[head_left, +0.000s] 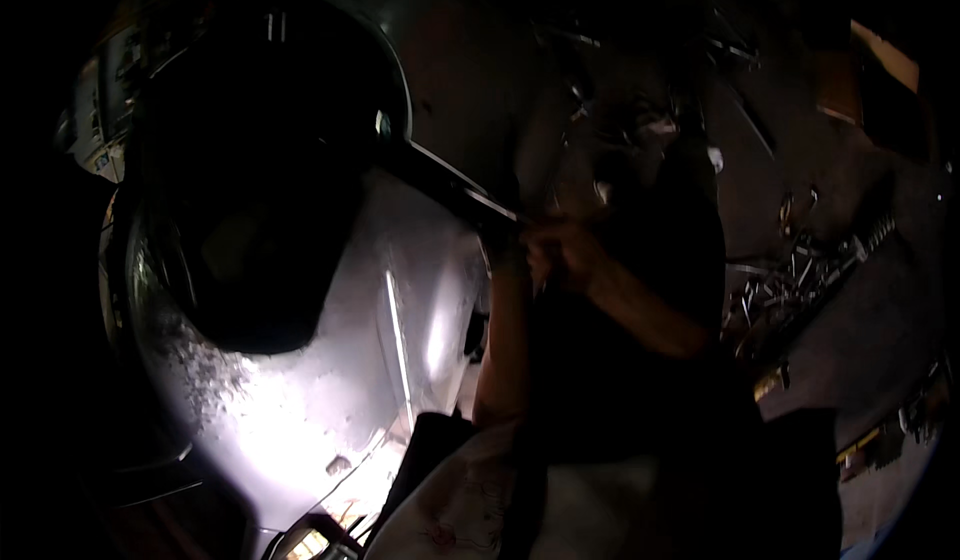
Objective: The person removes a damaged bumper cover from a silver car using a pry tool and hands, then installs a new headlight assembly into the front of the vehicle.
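Observation:
In the middle of the dim head view, my right hand [558, 244] is closed, its fingers curled near the lower end of a long dark bar with a bright edge [465, 190]. What it grips is lost in shadow. My left forearm [503, 345] rises beside it, and my left hand [506, 248] is under the bar's end, its fingers too dark to make out. Up and to the left, the bar meets a large rounded dark shape [270, 160]. Below that shape curves a glossy grey vehicle body panel [370, 290], strongly lit at its lower part.
Several loose metal tools [800, 285] lie in a heap on the floor at the right. A brown cardboard box [870, 85] stands at the far right. More scattered pieces [650, 125] lie beyond my hands. Much of the surroundings is black.

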`<state>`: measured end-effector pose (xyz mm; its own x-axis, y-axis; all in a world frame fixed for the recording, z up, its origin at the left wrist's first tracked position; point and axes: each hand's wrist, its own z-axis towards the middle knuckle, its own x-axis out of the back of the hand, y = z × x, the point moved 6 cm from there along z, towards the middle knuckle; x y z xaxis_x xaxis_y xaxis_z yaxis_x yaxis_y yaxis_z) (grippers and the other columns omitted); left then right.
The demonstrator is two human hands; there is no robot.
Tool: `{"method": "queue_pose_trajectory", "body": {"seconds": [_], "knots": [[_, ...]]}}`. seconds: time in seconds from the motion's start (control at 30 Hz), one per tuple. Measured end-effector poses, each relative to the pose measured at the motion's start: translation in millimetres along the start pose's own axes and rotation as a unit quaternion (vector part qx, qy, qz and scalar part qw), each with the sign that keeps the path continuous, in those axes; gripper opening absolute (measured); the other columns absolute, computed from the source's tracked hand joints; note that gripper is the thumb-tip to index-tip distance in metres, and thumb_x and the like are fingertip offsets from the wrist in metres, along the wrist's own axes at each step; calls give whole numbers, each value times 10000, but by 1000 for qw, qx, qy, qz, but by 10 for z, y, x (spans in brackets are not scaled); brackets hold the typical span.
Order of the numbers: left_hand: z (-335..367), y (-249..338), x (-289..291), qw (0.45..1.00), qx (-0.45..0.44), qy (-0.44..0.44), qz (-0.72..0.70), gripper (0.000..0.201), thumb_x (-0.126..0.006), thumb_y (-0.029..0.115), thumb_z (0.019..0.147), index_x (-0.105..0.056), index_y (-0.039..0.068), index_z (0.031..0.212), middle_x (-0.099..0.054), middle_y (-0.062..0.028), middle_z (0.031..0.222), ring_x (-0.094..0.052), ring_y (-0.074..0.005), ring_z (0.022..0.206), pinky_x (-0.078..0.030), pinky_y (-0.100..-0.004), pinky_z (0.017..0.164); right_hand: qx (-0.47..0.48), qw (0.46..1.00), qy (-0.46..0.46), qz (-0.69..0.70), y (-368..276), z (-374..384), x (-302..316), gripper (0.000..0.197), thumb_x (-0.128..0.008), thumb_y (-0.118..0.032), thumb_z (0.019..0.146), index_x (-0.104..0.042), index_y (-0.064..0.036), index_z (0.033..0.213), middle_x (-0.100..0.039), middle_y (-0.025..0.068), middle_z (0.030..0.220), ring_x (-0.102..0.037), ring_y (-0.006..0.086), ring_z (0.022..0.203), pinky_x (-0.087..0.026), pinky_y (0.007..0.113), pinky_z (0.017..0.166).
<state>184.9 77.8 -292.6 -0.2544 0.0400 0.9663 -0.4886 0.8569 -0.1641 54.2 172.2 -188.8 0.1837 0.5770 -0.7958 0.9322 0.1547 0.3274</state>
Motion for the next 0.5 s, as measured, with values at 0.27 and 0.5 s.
{"method": "queue_pose_trajectory", "body": {"seconds": [0.27, 0.5], "knots": [[48, 88, 421, 945, 171, -49, -276, 217, -556, 237, 864, -616, 43, 941, -647, -125, 894, -629, -268, 828, -509, -368, 732, 486, 462, 69, -739, -470, -331, -372, 155, -634, -107, 798, -618, -12, 919, -592, 81, 614, -593, 211, 527, -438, 326, 491], [41, 391, 1238, 993, 51, 31, -103, 162, -572, 177, 856, -605, 40, 936, -630, -132, 903, -637, -283, 757, -529, -338, 584, 520, 422, 100, -736, -255, -353, -225, 163, -626, -85, 788, -571, -18, 927, -568, 101, 585, -599, 251, 522, -456, 374, 474]]}}
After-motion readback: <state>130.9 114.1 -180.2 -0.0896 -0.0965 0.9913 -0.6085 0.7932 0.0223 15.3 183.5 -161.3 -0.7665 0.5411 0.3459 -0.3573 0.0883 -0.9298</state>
